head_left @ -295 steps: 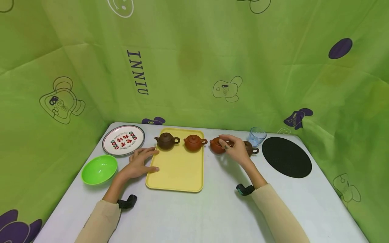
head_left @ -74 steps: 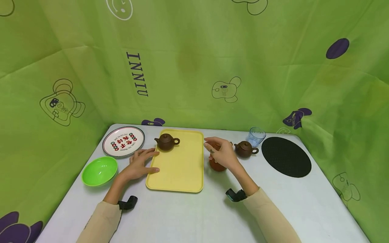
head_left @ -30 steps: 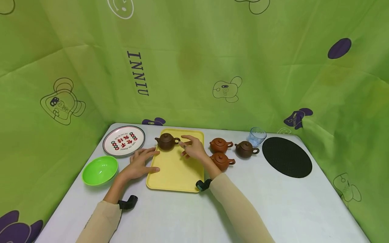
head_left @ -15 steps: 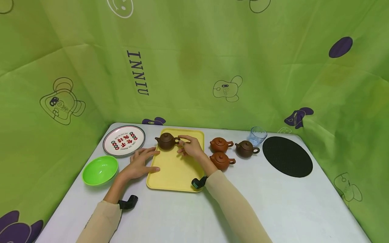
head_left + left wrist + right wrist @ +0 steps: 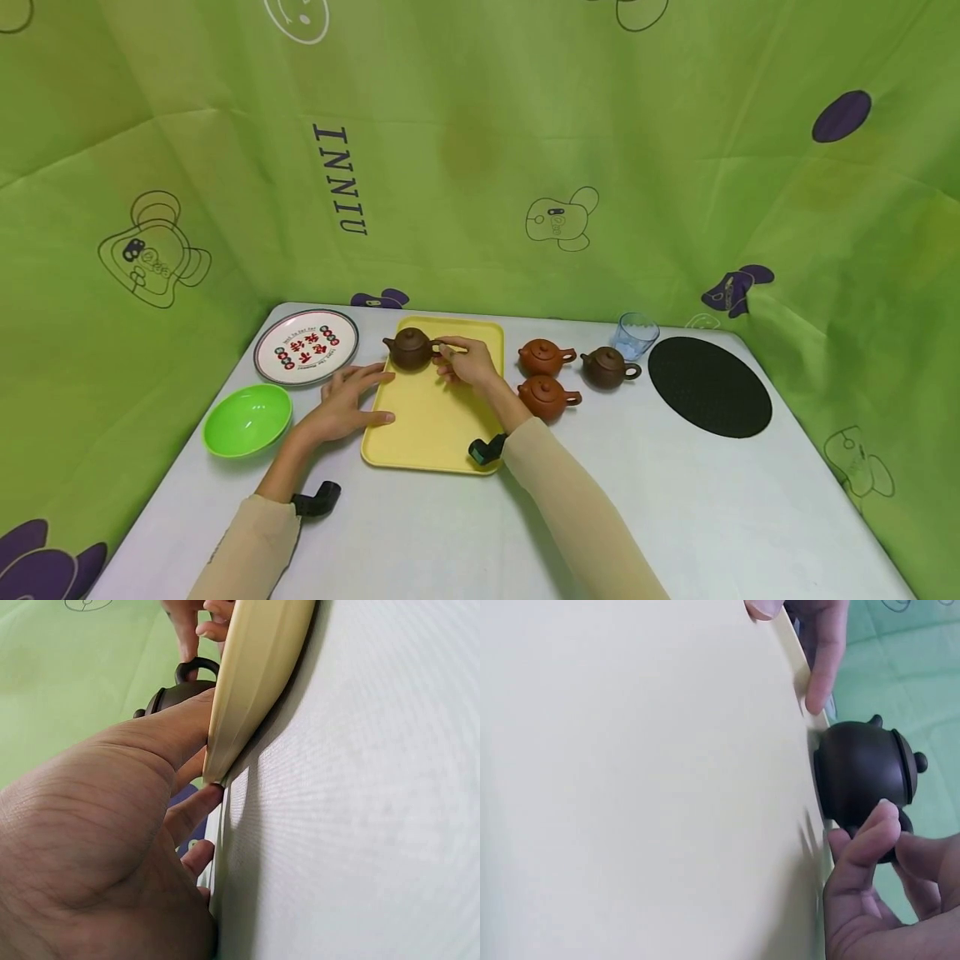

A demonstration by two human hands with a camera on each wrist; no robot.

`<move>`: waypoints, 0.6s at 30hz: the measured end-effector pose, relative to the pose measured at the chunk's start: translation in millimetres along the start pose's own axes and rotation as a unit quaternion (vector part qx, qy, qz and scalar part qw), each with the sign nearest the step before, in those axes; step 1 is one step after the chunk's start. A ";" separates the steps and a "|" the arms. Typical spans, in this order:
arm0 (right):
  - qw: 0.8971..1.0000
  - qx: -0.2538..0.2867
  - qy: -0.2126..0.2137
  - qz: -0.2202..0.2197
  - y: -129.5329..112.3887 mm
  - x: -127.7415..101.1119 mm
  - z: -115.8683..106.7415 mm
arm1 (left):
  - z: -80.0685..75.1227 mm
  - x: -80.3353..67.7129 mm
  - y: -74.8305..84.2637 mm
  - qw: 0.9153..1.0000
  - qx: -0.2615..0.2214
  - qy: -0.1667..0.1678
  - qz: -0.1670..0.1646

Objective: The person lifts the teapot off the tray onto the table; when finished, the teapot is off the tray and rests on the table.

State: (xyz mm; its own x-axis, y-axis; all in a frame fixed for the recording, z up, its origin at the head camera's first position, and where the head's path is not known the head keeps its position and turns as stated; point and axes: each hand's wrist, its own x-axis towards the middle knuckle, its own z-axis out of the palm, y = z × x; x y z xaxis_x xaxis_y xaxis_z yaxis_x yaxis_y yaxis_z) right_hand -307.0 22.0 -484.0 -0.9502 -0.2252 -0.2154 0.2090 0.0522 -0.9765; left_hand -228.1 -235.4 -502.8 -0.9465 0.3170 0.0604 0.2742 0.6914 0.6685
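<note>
A white table (image 5: 675, 500) fronts green cloth. On the yellow tray (image 5: 420, 433), the right hand (image 5: 467, 363) pinches the dark teapot (image 5: 409, 349) by its handle; lifting straight up seems wisest. The left hand (image 5: 341, 406) lies flat, steadying the tray's left rim.

Dark brown teapot (image 5: 409, 348) stands upright at the yellow tray's (image 5: 442, 417) far-left corner.

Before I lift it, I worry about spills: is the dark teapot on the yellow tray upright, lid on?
Upright, lid on: the dark teapot stands on the yellow tray, knob up.

Bright, even light; soft shadows; wrist views slightly blurred.
</note>
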 end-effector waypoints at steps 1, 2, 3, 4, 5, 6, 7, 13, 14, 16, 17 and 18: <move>1.000 0.001 0.003 0.000 0.0 -0.1 0.0 | -0.1 0.0 0.0 1.000 0.000 0.000 -0.001; 1.000 0.002 0.005 0.001 -0.1 -0.4 0.1 | -0.2 0.1 0.1 1.000 0.000 -0.001 0.000; 1.000 0.005 0.006 0.002 -0.2 -0.8 0.2 | -0.3 0.0 0.1 1.000 0.000 -0.001 -0.001; 1.000 0.007 0.007 0.002 -0.2 -1.1 0.3 | -0.3 -0.1 0.2 1.000 -0.001 -0.001 -0.001; 1.000 0.008 0.007 0.002 -0.3 -1.5 0.3 | -0.3 -0.1 0.3 1.000 -0.001 -0.001 0.000; 1.000 0.009 0.006 0.002 -0.4 -2.0 0.2 | -0.3 0.0 0.6 1.000 -0.002 -0.001 0.001; 1.000 0.011 0.006 0.002 -0.6 -2.4 0.3 | -0.3 0.1 0.7 1.000 -0.002 0.000 0.003; 1.000 0.014 0.010 -0.001 0.2 -4.0 -1.0 | 0.5 0.2 0.7 1.000 -0.001 0.002 0.003; 1.000 0.014 0.012 0.000 0.3 -4.4 -1.6 | 0.5 0.0 0.7 1.000 -0.002 0.002 0.002; 1.000 0.016 0.015 0.001 0.2 -5.6 -3.2 | 0.4 -0.3 1.1 1.000 -0.003 0.001 -0.001; 1.000 0.018 0.015 0.000 0.0 -6.4 -4.1 | 0.2 -0.6 1.4 1.000 -0.003 0.001 -0.002; 1.000 0.018 0.015 -0.002 -0.2 -6.8 -5.3 | 0.0 -0.9 1.6 1.000 -0.003 0.001 -0.003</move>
State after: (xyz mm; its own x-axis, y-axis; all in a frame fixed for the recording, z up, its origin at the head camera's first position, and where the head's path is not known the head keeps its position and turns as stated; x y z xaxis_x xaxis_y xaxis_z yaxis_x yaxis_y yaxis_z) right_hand -301.8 28.7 -482.3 -0.9573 -0.1964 -0.2120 0.2132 0.0154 -0.9769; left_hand -226.8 -234.6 -501.7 -0.9486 0.3111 0.0572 0.2667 0.6892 0.6737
